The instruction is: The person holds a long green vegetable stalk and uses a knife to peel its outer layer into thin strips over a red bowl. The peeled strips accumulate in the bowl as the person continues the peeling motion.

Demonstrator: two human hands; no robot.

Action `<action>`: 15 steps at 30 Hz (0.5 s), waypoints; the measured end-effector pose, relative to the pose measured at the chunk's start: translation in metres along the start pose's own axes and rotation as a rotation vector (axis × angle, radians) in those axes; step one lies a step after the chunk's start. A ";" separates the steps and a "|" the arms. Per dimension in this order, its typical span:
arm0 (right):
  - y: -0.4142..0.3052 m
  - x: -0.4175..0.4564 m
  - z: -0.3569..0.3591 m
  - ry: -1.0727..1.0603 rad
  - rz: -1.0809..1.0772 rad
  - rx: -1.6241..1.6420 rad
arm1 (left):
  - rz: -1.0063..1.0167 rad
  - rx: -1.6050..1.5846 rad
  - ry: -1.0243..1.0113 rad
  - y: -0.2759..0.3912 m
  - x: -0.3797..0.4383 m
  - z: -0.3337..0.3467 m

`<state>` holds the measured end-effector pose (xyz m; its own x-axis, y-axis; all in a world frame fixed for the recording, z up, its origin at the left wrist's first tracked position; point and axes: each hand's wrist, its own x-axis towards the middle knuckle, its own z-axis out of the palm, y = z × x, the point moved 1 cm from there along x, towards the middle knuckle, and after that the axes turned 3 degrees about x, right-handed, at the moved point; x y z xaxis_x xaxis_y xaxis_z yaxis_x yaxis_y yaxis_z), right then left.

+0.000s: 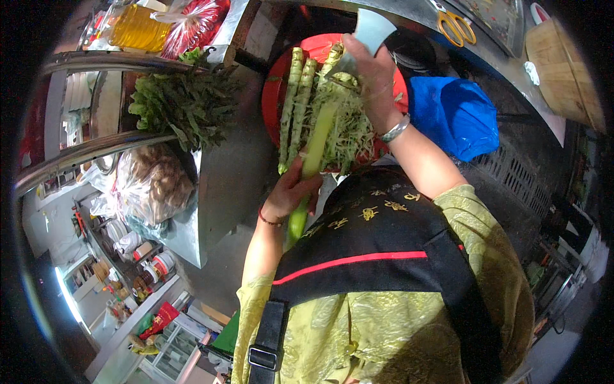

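Observation:
My left hand (293, 189) grips the lower part of a long, pale green peeled stem (320, 137), apparently celtuce. It slants up over a red plastic basin (272, 103). My right hand (376, 79), blurred, holds a broad-bladed metal tool (375, 30), likely a cleaver, near the stem's upper end. Part of the tool is hidden by my fingers. Several unpeeled, ringed stems (293, 113) lie along the basin's left side. A heap of shredded green peelings (352, 129) fills its middle and right.
Blue plastic bag (453, 115) sits right of the basin. Orange-handled scissors (455, 30) lie on the metal counter beyond, near a wooden tub (563, 72). Leafy greens (187, 105) overhang the left counter, beside a bulging clear plastic bag (153, 185). An oil container (139, 29) stands behind.

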<state>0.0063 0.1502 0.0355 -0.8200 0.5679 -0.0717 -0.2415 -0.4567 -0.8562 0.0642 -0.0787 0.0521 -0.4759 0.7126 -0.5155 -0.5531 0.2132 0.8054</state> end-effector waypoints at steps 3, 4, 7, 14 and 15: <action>-0.001 0.000 0.002 0.075 0.164 0.110 | -0.048 -0.060 0.034 -0.003 -0.004 -0.003; -0.001 -0.008 0.008 0.073 0.219 0.122 | -0.042 -0.051 0.032 -0.003 -0.004 -0.004; -0.006 -0.042 0.033 0.050 0.211 0.057 | -0.018 0.039 0.067 -0.003 -0.003 -0.003; 0.021 -0.018 0.006 0.121 0.171 0.040 | 0.087 0.607 0.239 -0.003 -0.005 -0.002; 0.016 -0.019 0.008 0.088 0.171 0.035 | 0.040 0.660 0.251 0.000 -0.006 -0.002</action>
<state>0.0141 0.1266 0.0277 -0.8025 0.5369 -0.2603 -0.1220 -0.5747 -0.8093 0.0659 -0.0839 0.0543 -0.6746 0.5694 -0.4698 -0.0395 0.6076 0.7932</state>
